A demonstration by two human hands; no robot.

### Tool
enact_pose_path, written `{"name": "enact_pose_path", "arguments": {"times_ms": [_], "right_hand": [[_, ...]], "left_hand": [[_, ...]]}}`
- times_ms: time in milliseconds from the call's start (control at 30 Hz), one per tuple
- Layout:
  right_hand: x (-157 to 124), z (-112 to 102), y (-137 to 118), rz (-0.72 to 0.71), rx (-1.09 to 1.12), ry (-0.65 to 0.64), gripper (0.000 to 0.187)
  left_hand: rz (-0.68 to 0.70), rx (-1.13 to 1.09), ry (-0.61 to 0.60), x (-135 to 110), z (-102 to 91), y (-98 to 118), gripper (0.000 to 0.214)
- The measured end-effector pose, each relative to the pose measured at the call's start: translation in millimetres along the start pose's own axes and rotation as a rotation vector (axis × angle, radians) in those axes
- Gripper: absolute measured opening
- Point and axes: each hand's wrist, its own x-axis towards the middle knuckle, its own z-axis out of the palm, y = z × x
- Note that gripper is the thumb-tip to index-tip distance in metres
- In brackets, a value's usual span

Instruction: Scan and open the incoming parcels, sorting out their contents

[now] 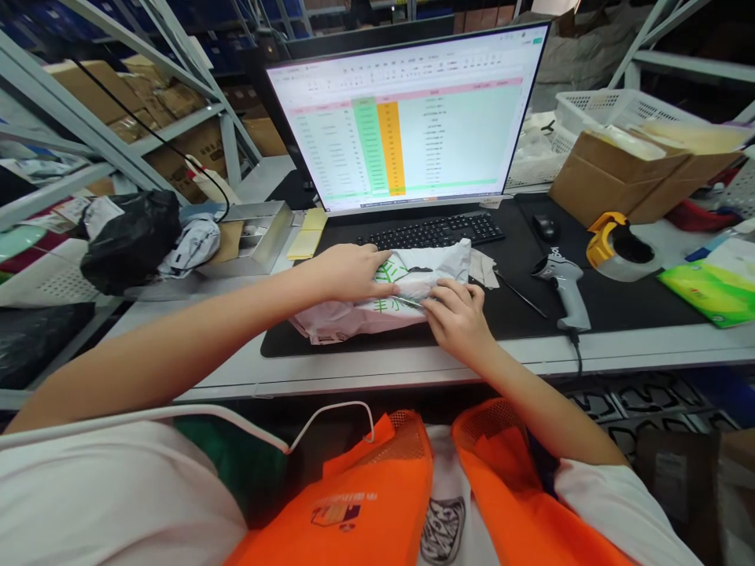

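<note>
A white plastic mailing bag with green printed characters lies crosswise on the black desk mat. Its top has a dark slit-like gap, and the plastic around it is creased. My left hand grips the bag from the left, thumb on the near side and fingers over the far side. On the right part of the bag, my right hand has its fingers bent and closed on the plastic near the gap. A thin shiny edge shows between the hands; I cannot tell what it is. What the bag contains is hidden.
Behind the bag are a keyboard and a monitor. To the right lie a thin dark tool, a barcode scanner, a mouse, a tape dispenser and cardboard boxes. An open box stands left.
</note>
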Motion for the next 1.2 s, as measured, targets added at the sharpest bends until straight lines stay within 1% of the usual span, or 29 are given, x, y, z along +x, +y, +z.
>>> {"name": "enact_pose_path", "arguments": {"times_ms": [67, 133, 167, 200, 233, 267, 300, 333, 367, 400, 433, 500, 567, 633, 667, 733, 767, 800, 833, 867, 933, 1000, 1033, 1100, 1200], "right_hand": [[-9, -5, 7, -0.008, 0.052, -0.034, 0.022], [-21, -13, 27, 0.031, 0.099, -0.035, 0.031], [-28, -16, 42, 0.105, 0.094, -0.021, 0.035], [-36, -18, 59, 0.224, 0.061, -0.01, 0.039], [-43, -20, 77, 0.374, 0.007, -0.023, 0.041], [-49, -21, 95, 0.534, -0.059, -0.075, 0.043], [-54, -21, 111, 0.68, -0.128, -0.165, 0.045], [-58, -20, 124, 0.791, -0.192, -0.277, 0.047], [-60, -18, 134, 0.859, -0.248, -0.388, 0.047], [-60, -16, 140, 0.891, -0.295, -0.478, 0.047], [-60, -14, 144, 0.899, -0.328, -0.53, 0.044], [-57, -12, 146, 0.893, -0.352, -0.545, 0.038], [-56, -16, 146, 0.892, -0.339, -0.522, 0.035], [-57, -27, 143, 0.9, -0.329, -0.469, 0.036], [-58, -35, 140, 0.904, -0.316, -0.418, 0.037], [-57, -54, 127, 0.895, -0.237, -0.269, 0.04], [-55, -65, 115, 0.866, -0.182, -0.19, 0.041], [-51, -75, 101, 0.808, -0.128, -0.132, 0.043], [-46, -84, 83, 0.723, -0.087, -0.107, 0.044], [-40, -91, 65, 0.618, -0.06, -0.11, 0.045], [-25, -99, 28, 0.396, -0.045, -0.178, 0.044], [-10, -99, -1, 0.217, -0.062, -0.266, 0.042], [-4, -97, -11, 0.154, -0.084, -0.295, 0.042], [5, -92, -21, 0.076, -0.143, -0.335, 0.042], [11, -86, -24, 0.048, -0.229, -0.373, 0.041]], "left_hand": [[-0.006, 0.014, 0.024, 2, 5.1, 0, 0.075], [-0.002, 0.016, 0.07, 2, 10.0, -1, 0.07], [0.009, 0.004, 0.091, 1, 12.5, -2, 0.07], [0.024, -0.014, 0.112, 0, 15.0, -3, 0.069], [0.037, -0.035, 0.131, -1, 17.4, -3, 0.069], [0.045, -0.054, 0.149, -3, 19.7, -4, 0.068], [0.044, -0.072, 0.164, -4, 21.8, -5, 0.068], [0.036, -0.09, 0.175, -6, 24.0, -5, 0.069], [0.022, -0.11, 0.183, -7, 26.1, -5, 0.07], [0.005, -0.14, 0.189, -8, 28.2, -6, 0.071], [-0.01, -0.18, 0.194, -9, 30.4, -7, 0.072], [-0.022, -0.294, 0.222, -11, 34.9, -9, 0.071], [0.008, -0.417, 0.288, -14, 39.0, -13, 0.064], [0.085, -0.506, 0.35, -20, 41.7, -15, 0.048], [0.129, -0.53, 0.368, -23, 42.5, -15, 0.041], [0.195, -0.523, 0.375, -28, 43.3, -11, 0.038], [0.207, -0.489, 0.369, -30, 43.5, -8, 0.038], [0.207, -0.439, 0.366, -31, 43.6, -3, 0.04], [0.195, -0.378, 0.365, -31, 43.7, 1, 0.045], [0.177, -0.315, 0.366, -31, 44.0, 6, 0.051], [0.135, -0.219, 0.374, -29, 44.5, 15, 0.062], [0.109, -0.179, 0.383, -26, 44.6, 21, 0.067], [0.103, -0.174, 0.384, -26, 44.3, 23, 0.068], [0.098, -0.177, 0.382, -25, 43.0, 25, 0.067], [0.09, -0.196, 0.377, -27, 40.6, 26, 0.065]]}}
